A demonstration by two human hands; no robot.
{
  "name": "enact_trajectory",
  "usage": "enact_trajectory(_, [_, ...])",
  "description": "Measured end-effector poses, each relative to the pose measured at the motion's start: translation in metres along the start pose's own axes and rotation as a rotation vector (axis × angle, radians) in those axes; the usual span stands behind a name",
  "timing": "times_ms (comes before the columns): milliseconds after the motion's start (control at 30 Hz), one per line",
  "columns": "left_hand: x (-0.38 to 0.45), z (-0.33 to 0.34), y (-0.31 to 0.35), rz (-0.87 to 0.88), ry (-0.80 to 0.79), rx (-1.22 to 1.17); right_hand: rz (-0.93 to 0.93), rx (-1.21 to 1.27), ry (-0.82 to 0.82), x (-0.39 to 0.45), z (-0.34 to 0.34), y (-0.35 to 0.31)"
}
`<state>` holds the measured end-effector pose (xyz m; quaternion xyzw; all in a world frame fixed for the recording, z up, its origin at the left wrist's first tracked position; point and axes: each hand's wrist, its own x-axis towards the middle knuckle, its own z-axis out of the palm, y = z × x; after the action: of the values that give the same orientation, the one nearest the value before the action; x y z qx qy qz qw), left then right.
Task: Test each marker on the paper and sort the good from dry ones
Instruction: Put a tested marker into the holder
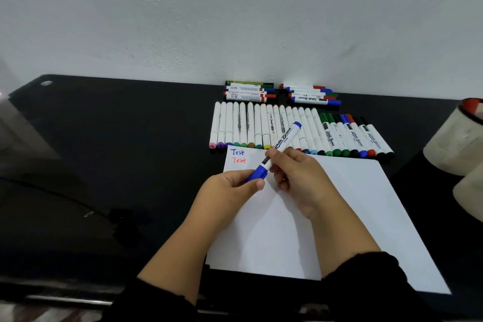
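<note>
Left hand (230,185) pinches the blue cap (257,176), right hand (295,178) grips the marker (283,142) barrel over the paper (339,204), prob. to uncap/recap w/ leverage—can't tell which.

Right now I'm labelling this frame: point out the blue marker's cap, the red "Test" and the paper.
blue marker's cap (257,174), head view, middle of cap
red "Test" (239,160), head view, middle of word
paper (339,191), head view, bare sheet

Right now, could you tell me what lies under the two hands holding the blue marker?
Beneath the left hand and right hand gripping the blue marker lies white paper on the black table. Any writing directly under the hands is hidden.
</note>
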<state>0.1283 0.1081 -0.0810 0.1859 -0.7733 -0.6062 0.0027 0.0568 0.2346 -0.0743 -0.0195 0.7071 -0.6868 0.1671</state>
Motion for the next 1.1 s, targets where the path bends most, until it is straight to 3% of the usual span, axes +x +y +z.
enact_trajectory(300, [-0.003,0.001,0.004,0.005,-0.021,0.011,0.042,0.026,0.01,-0.006,0.009,-0.012])
enact_trajectory(533, [-0.003,0.0,0.007,0.009,-0.071,-0.03,-0.029,-0.031,0.124,-0.003,0.018,-0.009])
enact_trajectory(967, [-0.012,0.008,0.015,0.079,0.086,0.275,-0.018,-0.078,0.278,-0.007,0.027,-0.016])
enact_trajectory(1100, [-0.012,0.006,0.015,0.031,0.052,0.18,-0.015,-0.06,0.265,-0.01,0.028,-0.017])
